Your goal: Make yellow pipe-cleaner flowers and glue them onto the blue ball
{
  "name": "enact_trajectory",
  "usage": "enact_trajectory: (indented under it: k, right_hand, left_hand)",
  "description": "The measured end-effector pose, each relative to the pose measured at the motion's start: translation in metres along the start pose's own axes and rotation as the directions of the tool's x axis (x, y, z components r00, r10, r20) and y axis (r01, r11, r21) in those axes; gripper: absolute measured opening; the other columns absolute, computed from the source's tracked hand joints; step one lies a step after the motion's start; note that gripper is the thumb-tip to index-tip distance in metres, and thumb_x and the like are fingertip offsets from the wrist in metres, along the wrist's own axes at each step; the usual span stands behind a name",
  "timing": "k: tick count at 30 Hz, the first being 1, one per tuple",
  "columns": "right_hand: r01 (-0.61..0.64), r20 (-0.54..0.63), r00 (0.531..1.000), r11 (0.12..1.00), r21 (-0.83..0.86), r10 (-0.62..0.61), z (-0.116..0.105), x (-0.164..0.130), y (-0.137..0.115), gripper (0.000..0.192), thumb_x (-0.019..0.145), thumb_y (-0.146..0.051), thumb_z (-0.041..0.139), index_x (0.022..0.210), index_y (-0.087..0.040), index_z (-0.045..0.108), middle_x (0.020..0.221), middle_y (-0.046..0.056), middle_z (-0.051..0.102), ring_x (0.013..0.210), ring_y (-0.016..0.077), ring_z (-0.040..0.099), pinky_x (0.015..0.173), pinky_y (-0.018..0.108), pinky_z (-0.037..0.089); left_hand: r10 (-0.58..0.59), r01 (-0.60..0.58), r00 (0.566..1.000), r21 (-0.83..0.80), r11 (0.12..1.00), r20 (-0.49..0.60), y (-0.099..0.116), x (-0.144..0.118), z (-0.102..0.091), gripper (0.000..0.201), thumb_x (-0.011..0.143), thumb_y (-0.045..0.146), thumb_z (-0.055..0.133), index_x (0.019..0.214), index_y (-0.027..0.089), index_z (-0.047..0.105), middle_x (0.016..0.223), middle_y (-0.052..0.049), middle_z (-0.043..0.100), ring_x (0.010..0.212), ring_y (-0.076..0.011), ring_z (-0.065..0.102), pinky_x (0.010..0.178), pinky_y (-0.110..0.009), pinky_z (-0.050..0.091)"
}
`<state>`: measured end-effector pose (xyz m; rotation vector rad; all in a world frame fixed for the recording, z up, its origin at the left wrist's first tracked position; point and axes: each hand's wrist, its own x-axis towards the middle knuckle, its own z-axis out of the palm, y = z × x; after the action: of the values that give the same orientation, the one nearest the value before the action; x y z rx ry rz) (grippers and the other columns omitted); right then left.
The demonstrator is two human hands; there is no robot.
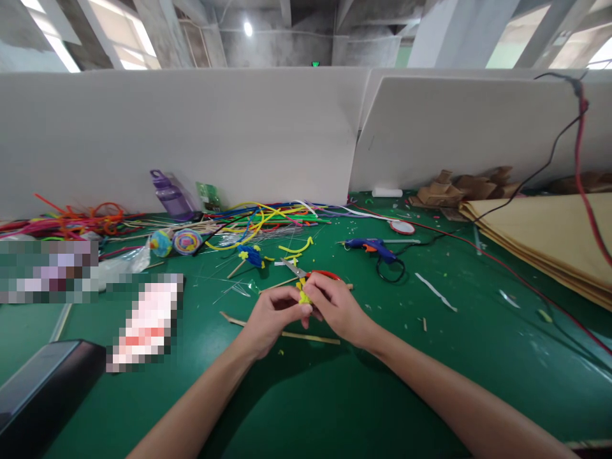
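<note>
My left hand and my right hand meet over the middle of the table. Pinched between their fingertips is a small bent piece of yellow pipe cleaner; its lower part is hidden by the fingers. Just beyond the hands lie scissors with orange-red handles, partly covered by my right hand. A blue pipe-cleaner figure with yellow bits rests on a stick to the far left of the hands. Loose yellow pipe cleaners lie behind the scissors. A thin wooden stick lies under my hands.
A blue glue gun with a black cable lies at right. Coloured pipe cleaners are heaped along the back, beside a purple bottle. A dark box-shaped object stands front left. Brown paper sheets and a red cable occupy the right.
</note>
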<state>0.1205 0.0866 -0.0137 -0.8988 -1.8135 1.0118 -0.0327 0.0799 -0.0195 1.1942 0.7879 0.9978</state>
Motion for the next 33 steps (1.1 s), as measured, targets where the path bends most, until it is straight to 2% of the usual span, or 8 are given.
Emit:
enact_trajectory:
  k: [7,14,18,23,27,29,33]
  right_hand:
    - [0.081,-0.130,0.985,0.970,-0.227,-0.113,0.001,0.000,0.000,0.025,0.089,-0.028,0.040,0.067,-0.018,0.046,0.059,-0.002,0.052,0.054,0.0088,0.045,0.056,0.021,0.034]
    - [0.091,-0.132,0.982,0.951,-0.296,-0.135,0.001,-0.001,0.005,0.023,0.089,-0.029,0.040,0.070,-0.018,0.047,0.063,-0.001,0.052,0.057,0.0096,0.046,0.056,0.021,0.033]
    - [0.086,-0.125,0.984,0.953,-0.291,-0.126,0.000,0.001,0.006,0.023,0.089,-0.029,0.040,0.070,-0.018,0.048,0.062,-0.002,0.052,0.056,0.0088,0.045,0.056,0.020,0.033]
    - [0.029,-0.079,0.996,0.982,-0.187,-0.045,-0.005,0.005,0.004,0.030,0.092,-0.033,0.037,0.067,-0.018,0.045,0.056,-0.004,0.046,0.052,0.0080,0.041,0.054,0.020,0.031]
    - [-0.055,0.074,0.996,0.997,-0.044,0.059,-0.008,0.005,0.004,0.033,0.092,-0.033,0.034,0.064,-0.018,0.042,0.052,-0.005,0.041,0.050,0.0078,0.038,0.050,0.021,0.029]
    - [-0.069,0.127,0.990,0.997,0.044,0.063,-0.008,0.004,0.005,0.031,0.091,-0.032,0.038,0.063,-0.018,0.042,0.052,-0.005,0.039,0.048,0.0071,0.036,0.048,0.020,0.028]
    - [-0.096,0.149,0.987,0.959,0.267,0.057,-0.004,0.002,0.010,0.029,0.089,-0.034,0.042,0.066,-0.018,0.042,0.049,-0.007,0.037,0.043,0.0056,0.031,0.043,0.019,0.026]
  left_hand:
    - [0.055,-0.050,0.998,0.152,0.987,-0.033,-0.001,-0.001,-0.002,0.008,0.073,0.022,0.069,0.073,0.014,0.068,0.065,-0.001,0.065,0.064,-0.0127,0.059,0.065,-0.023,0.047]
    - [0.096,-0.081,0.994,0.253,0.964,-0.047,0.005,-0.002,0.000,0.013,0.073,0.026,0.069,0.071,0.014,0.066,0.066,-0.001,0.063,0.061,-0.0126,0.059,0.061,-0.023,0.047]
    - [0.123,-0.107,0.992,0.286,0.952,-0.036,0.006,-0.001,0.000,0.013,0.075,0.027,0.066,0.073,0.014,0.065,0.069,-0.001,0.064,0.067,-0.0138,0.060,0.066,-0.024,0.047]
    - [0.140,-0.119,0.989,0.320,0.940,-0.045,0.006,0.000,-0.002,0.018,0.082,0.030,0.059,0.073,0.015,0.063,0.067,-0.001,0.063,0.066,-0.0136,0.058,0.068,-0.025,0.045]
    - [0.206,-0.165,0.975,0.354,0.920,-0.081,0.005,0.000,-0.003,0.021,0.084,0.030,0.057,0.069,0.015,0.057,0.066,0.001,0.057,0.065,-0.0118,0.053,0.065,-0.023,0.041]
    - [0.225,-0.186,0.972,0.364,0.913,-0.065,0.005,0.000,-0.003,0.022,0.085,0.029,0.055,0.068,0.015,0.054,0.066,0.001,0.054,0.065,-0.0111,0.051,0.064,-0.023,0.039]
    - [0.229,-0.211,0.973,0.322,0.923,-0.017,0.002,-0.002,-0.003,0.022,0.086,0.027,0.054,0.067,0.015,0.051,0.066,0.002,0.051,0.063,-0.0104,0.047,0.062,-0.022,0.036]
